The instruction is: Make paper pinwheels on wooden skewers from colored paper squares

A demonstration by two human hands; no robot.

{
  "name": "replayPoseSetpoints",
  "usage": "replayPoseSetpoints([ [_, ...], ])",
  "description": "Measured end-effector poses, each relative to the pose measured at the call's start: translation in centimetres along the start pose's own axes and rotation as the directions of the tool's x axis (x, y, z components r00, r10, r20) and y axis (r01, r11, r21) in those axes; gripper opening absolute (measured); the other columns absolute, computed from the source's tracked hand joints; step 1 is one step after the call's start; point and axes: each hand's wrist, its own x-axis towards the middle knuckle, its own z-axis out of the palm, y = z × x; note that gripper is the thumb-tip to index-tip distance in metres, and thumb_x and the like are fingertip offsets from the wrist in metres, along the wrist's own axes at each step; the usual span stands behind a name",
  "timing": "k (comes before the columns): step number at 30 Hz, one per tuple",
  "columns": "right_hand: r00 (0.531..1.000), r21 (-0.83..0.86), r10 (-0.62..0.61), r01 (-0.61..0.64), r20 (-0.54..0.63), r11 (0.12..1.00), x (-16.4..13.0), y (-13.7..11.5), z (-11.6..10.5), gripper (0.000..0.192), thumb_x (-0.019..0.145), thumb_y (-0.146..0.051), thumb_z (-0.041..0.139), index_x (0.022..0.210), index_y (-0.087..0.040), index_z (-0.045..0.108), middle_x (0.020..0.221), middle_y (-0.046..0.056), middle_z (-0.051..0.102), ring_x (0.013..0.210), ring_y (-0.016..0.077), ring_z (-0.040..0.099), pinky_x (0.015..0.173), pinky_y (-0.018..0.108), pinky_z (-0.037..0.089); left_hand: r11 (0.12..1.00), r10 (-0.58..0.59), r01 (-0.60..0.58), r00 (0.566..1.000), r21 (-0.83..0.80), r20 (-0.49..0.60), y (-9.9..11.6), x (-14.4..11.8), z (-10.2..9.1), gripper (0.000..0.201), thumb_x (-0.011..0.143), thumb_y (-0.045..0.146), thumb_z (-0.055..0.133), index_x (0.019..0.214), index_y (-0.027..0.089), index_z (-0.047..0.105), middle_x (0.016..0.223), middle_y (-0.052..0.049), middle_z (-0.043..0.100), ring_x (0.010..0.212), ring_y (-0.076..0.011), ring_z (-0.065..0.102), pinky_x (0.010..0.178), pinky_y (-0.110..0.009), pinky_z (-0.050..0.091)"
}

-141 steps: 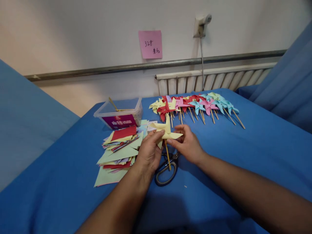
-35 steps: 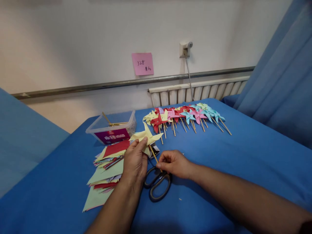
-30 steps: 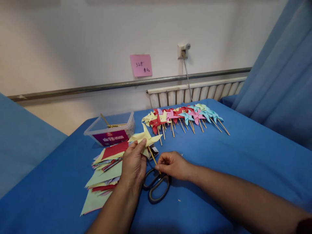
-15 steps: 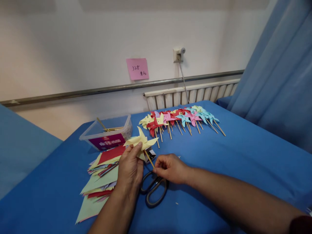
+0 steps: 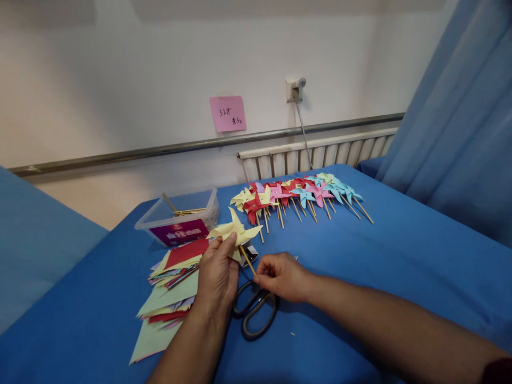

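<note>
Pink paper first, in the head view: a square note [image 5: 228, 113] on the wall, upper middle of the frame, carries handwriting in dark ink, its top line starting with "32" and a character after it, its lower line too small to read surely. At centre left, a clear plastic tub [image 5: 212, 212] wears a purple label [image 5: 196, 230] with a small red emblem above large white Chinese characters, blurred past certain reading; a few tan sticks [image 5: 190, 212] lie in it.

Just below the middle of the frame, slightly left, is a pale yellow pinwheel [image 5: 242, 232], its pointed paper blades flaring up, left and right. Its thin wooden stick [image 5: 247, 259] slants down towards the right. The left hand [image 5: 216, 272] pinches the paper, thumb over the front; the right hand [image 5: 286, 276] nips the stick's lower part between thumb and bent forefinger, near the black-handled scissors [image 5: 262, 294] lying at lower centre.

Coloured paper sheets [image 5: 187, 253], with red, yellow and pale green showing, are heaped at lower left, beside the left hand. Right of centre, a cluster of pinwheels [image 5: 305, 195] in red, yellow, pink and light blue rests on the blue cloth [image 5: 340, 256], sticks pointing towards the lower edge
</note>
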Motion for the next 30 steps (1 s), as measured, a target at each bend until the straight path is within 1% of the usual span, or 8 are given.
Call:
replayPoseSetpoints([
  [10, 1.0, -0.038, -0.019, 0.019, -0.002, 0.999, 0.0, 0.1, -0.2, 0.013, 0.079, -0.029, 0.061, 0.071, -0.019, 0.061, 0.06, -0.004, 0.057, 0.054, 0.0075, 0.048, 0.047, 0.017, 0.032, 1.0, 0.017, -0.017, 1.0, 0.004, 0.009, -0.1, 0.1, 0.1, 0.023, 0.064, 0.015, 0.079, 0.084, 0.012, 0.068, 0.08, -0.003, 0.07, 0.075, -0.0121, 0.064, 0.075, -0.023, 0.05],
  [14, 1.0, -0.044, -0.013, 0.012, -0.016, 0.999, 0.1, 0.2, -0.1, 0.012, 0.079, -0.029, 0.061, 0.072, -0.018, 0.062, 0.062, -0.004, 0.059, 0.054, 0.0078, 0.05, 0.048, 0.017, 0.033, 1.0, -0.009, 0.01, 0.999, -0.008, 0.036, 0.0, -0.1, 0.3, 0.027, 0.063, 0.017, 0.079, 0.087, 0.013, 0.068, 0.085, -0.003, 0.071, 0.075, -0.0129, 0.064, 0.071, -0.023, 0.051],
  [18, 0.993, -0.051, 0.01, -0.016, -0.114, 0.999, 1.1, 0.5, -1.3, 0.012, 0.079, -0.027, 0.059, 0.073, -0.017, 0.063, 0.065, -0.002, 0.064, 0.056, 0.0092, 0.054, 0.051, 0.019, 0.037, 0.997, -0.07, 0.069, 0.997, 0.029, 0.032, 0.0, -0.3, 0.3, 0.031, 0.062, 0.019, 0.08, 0.09, 0.014, 0.069, 0.085, -0.003, 0.071, 0.069, -0.0107, 0.063, 0.064, -0.02, 0.049],
  [20, 0.969, -0.116, 0.076, -0.105, -0.234, 0.988, 2.0, 1.1, -2.8, 0.016, 0.082, -0.028, 0.056, 0.074, -0.017, 0.064, 0.069, -0.001, 0.067, 0.06, 0.0105, 0.058, 0.054, 0.02, 0.039, 0.992, -0.109, 0.108, 0.994, 0.062, 0.01, 0.1, -0.4, 0.2, 0.034, 0.063, 0.022, 0.08, 0.094, 0.014, 0.068, 0.091, -0.006, 0.071, 0.073, -0.0119, 0.064, 0.064, -0.021, 0.049],
  [22, 0.905, -0.261, 0.17, -0.285, -0.39, 0.922, 2.9, 1.8, -4.9, 0.021, 0.084, -0.032, 0.053, 0.075, -0.018, 0.064, 0.072, -0.001, 0.069, 0.065, 0.0111, 0.06, 0.057, 0.02, 0.039, 0.986, -0.142, 0.14, 0.99, 0.085, 0.007, 0.2, -0.5, 0.2, 0.036, 0.064, 0.024, 0.079, 0.097, 0.014, 0.068, 0.099, -0.009, 0.071, 0.078, -0.014, 0.066, 0.065, -0.022, 0.049],
  [23, 0.879, -0.287, 0.195, -0.34, -0.435, 0.896, 3.3, 2.3, -6.0, 0.02, 0.083, -0.031, 0.052, 0.075, -0.018, 0.065, 0.074, 0.0, 0.069, 0.068, 0.0119, 0.061, 0.058, 0.02, 0.038, 0.985, -0.151, 0.149, 0.989, 0.09, 0.01, 0.2, -0.5, 0.2, 0.036, 0.064, 0.024, 0.079, 0.097, 0.014, 0.068, 0.101, -0.01, 0.07, 0.079, -0.0144, 0.066, 0.066, -0.023, 0.049],
  [27, 0.821, -0.344, 0.282, -0.484, -0.497, 0.805, 4.3, 3.9, -9.8, 0.019, 0.08, -0.026, 0.053, 0.07, -0.016, 0.066, 0.069, 0.004, 0.068, 0.065, 0.0145, 0.06, 0.056, 0.023, 0.035, 0.979, -0.174, 0.171, 0.985, 0.107, 0.02, 0.0, -0.7, 0.2, 0.032, 0.065, 0.022, 0.077, 0.095, 0.014, 0.068, 0.101, -0.01, 0.07, 0.077, -0.0133, 0.065, 0.065, -0.022, 0.049],
  [30, 0.804, -0.384, 0.323, -0.539, -0.499, 0.75, 4.5, 4.5, -10.8, 0.019, 0.079, -0.026, 0.054, 0.072, -0.017, 0.069, 0.073, 0.006, 0.07, 0.068, 0.0156, 0.062, 0.056, 0.024, 0.034, 0.972, -0.203, 0.197, 0.979, 0.126, 0.037, -0.2, -1.0, 0.2, 0.03, 0.066, 0.021, 0.076, 0.093, 0.014, 0.068, 0.098, -0.009, 0.07, 0.075, -0.0128, 0.064, 0.064, -0.022, 0.048],
])
